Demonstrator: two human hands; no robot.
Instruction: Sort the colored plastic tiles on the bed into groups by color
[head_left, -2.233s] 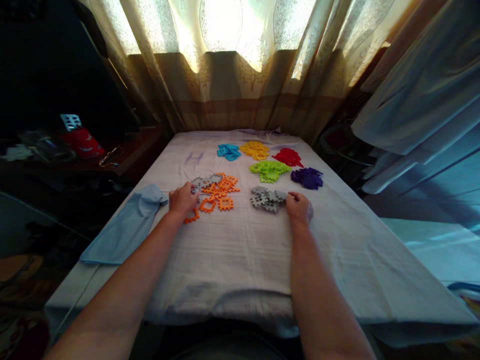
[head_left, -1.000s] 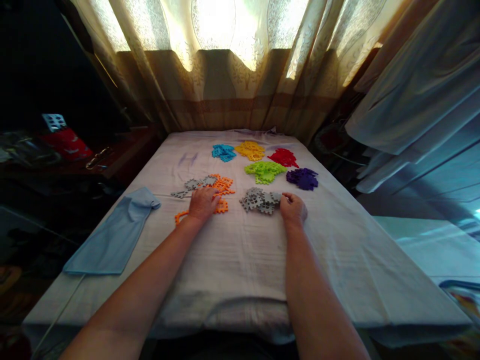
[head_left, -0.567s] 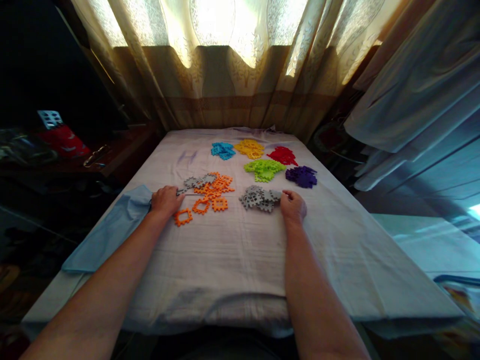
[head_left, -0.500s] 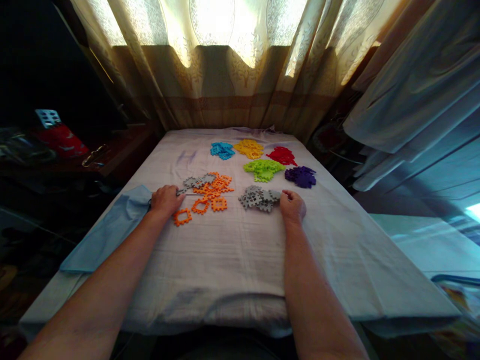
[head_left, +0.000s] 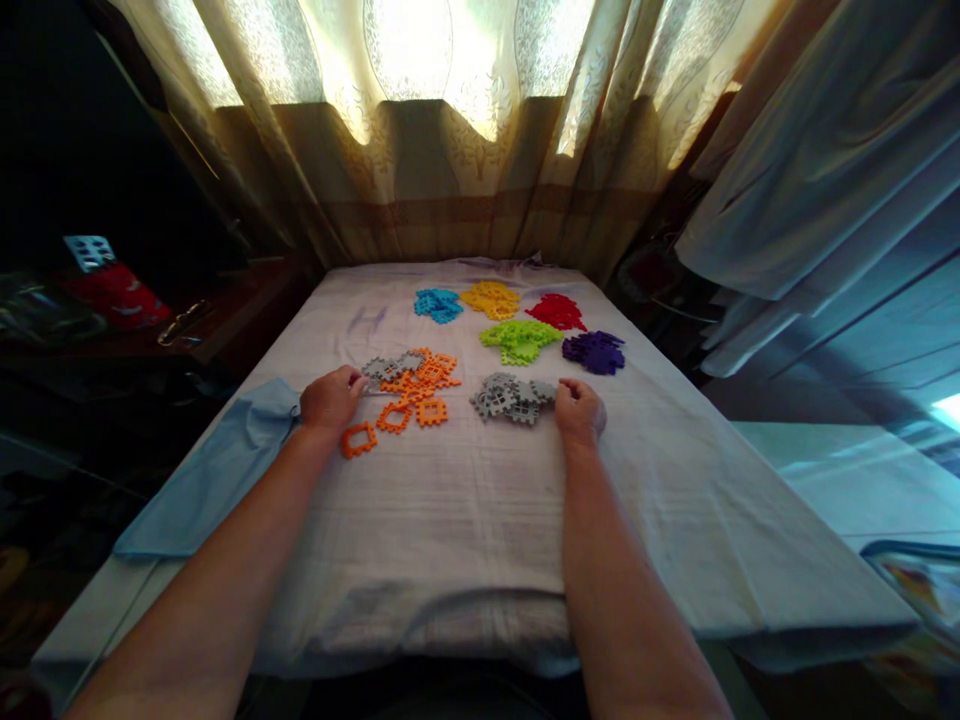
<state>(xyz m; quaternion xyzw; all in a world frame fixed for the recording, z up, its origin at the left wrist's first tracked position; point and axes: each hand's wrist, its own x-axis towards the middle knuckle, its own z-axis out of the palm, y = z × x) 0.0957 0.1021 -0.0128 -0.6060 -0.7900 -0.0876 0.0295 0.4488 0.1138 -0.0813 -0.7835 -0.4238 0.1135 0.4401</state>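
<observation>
My left hand [head_left: 332,398] is closed at the left end of a few flat grey notched building pieces [head_left: 394,371], its fingertips pinching the edge of one. These grey pieces lie against a heap of orange notched pieces [head_left: 421,378]. Nearer to me are several loose orange square frames [head_left: 358,440]. On the right, my right hand [head_left: 579,408] has its fingers curled at the edge of a grey pile [head_left: 510,398], pinching a grey piece there. The fingers partly hide what both hands grip.
Behind lie piles of blue [head_left: 438,305], yellow [head_left: 491,299], red [head_left: 556,311], lime green [head_left: 520,340] and purple pieces [head_left: 594,352]. A light blue bag or cloth [head_left: 210,475] rests at the left on the white tablecloth [head_left: 450,520]. A curtain [head_left: 480,215] hangs beyond the table.
The view has shifted slightly. My left hand has turned a little, its fingers drawn closer together at the grey pieces. My right hand stays by the grey pile.
</observation>
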